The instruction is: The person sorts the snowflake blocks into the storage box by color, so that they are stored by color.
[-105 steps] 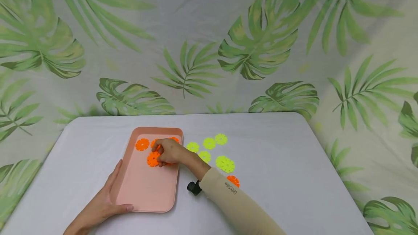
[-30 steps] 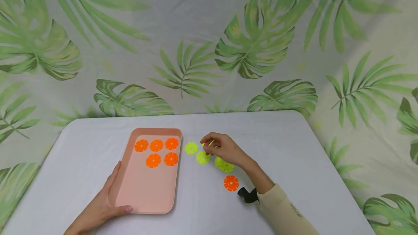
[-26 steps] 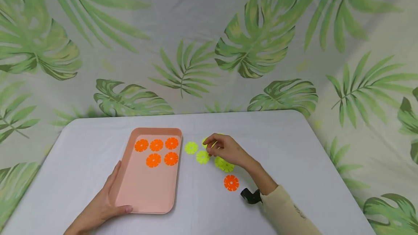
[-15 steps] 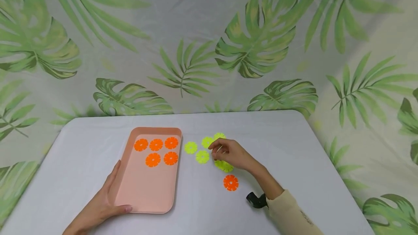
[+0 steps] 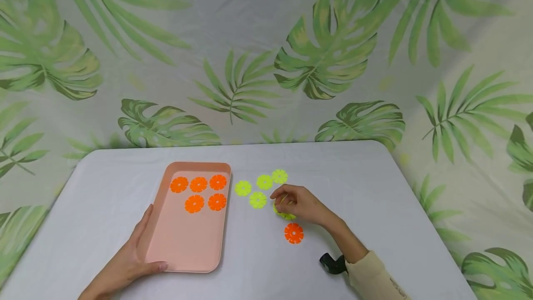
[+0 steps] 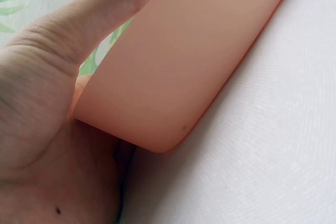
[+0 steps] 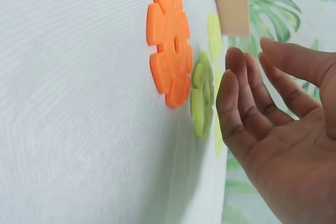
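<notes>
My left hand (image 5: 125, 263) holds the near left corner of a pink rectangular tray (image 5: 183, 244), thumb at the near rim and fingers along the left side. The left wrist view shows the tray's outer wall (image 6: 178, 61) against that hand. Several orange notched plastic discs (image 5: 194, 203) lie in two rows at the tray's far end. My right hand (image 5: 301, 205) hovers over overlapping yellow-green discs (image 5: 287, 215), partly hiding them. In the right wrist view its fingers are loosely bent, with nothing between them. An orange disc (image 5: 294, 233), apparently stacked on another, lies nearer on the table.
Several more yellow-green discs (image 5: 258, 200) are spread on the white table (image 5: 366, 189) between the tray and my right hand. A black device (image 5: 332, 263) is on my right wrist beside a beige sleeve (image 5: 374, 277). A leaf-print cloth (image 5: 250, 59) hangs behind the table.
My right hand has left the orange discs in the tray and moved right over the yellow-green ones. Over the last second it drifts right and nearer. The left hand stays at the tray.
</notes>
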The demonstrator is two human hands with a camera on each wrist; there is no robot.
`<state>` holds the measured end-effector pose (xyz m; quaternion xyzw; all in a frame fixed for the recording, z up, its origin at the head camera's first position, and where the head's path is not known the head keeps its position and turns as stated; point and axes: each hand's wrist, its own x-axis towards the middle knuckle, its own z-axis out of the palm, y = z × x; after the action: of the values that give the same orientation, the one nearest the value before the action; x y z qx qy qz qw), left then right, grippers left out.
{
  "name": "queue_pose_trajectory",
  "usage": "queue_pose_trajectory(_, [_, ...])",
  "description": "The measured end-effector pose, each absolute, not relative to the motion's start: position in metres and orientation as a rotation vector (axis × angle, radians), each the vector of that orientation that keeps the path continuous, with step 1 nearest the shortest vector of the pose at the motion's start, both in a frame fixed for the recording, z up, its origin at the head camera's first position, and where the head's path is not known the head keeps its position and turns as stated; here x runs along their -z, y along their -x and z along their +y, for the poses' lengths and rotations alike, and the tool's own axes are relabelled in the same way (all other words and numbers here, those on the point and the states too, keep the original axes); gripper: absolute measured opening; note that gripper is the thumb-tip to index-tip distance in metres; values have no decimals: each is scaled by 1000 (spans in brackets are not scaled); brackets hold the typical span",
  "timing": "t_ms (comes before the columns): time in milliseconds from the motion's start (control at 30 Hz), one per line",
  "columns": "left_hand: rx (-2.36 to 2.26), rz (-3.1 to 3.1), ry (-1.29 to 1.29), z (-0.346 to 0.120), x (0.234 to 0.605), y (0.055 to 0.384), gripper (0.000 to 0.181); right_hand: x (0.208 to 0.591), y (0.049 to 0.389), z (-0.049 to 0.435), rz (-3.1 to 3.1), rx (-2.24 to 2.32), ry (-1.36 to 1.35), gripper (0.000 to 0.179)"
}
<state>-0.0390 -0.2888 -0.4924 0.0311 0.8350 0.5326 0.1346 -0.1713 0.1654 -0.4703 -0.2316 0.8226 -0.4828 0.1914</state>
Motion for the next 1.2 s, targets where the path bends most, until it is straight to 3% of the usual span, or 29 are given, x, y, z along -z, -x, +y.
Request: queue_pose_trajectory(1200, [-1594,2344,-17,-288,490,40,131,477,158,214,2242,1149,762,49])
